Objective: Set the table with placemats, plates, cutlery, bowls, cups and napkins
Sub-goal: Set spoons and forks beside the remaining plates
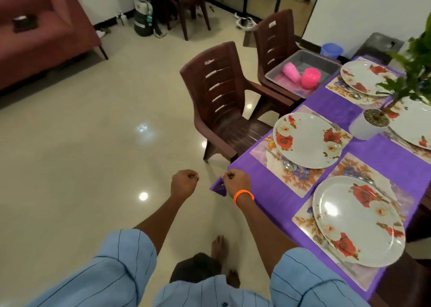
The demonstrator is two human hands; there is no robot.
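While both fists hang curled in front of the body, the person stands off the corner of the counter [275, 195], which wears a purple cloth. The left hand [184, 182] is clenched over the bare floor and holds nothing. The right hand [236, 181], with an orange band at its wrist, is clenched too, just at the drooping cloth corner [218, 188]; whether it pinches the fabric cannot be told. If it does, a tug there could drag the whole cloth and slide the settings.

Further right, the near plate [358, 220] sits on its placemat [303, 225] close to the counter's near edge, so a passing sleeve or hip might knock it. The middle plate [307, 140] lies on its mat with a spoon [288, 164] just beside it.

Beyond, a grey tray [326, 63] rests on a chair seat [277, 83] and holds pink cups [310, 78], one of them lying on its side. Cups, bowls and napkins are not yet laid, judging by the places visible. Lifting from that perched tray could tip it. The potted plant [373, 122] stands among the plates, and a reach across might catch its leaves.
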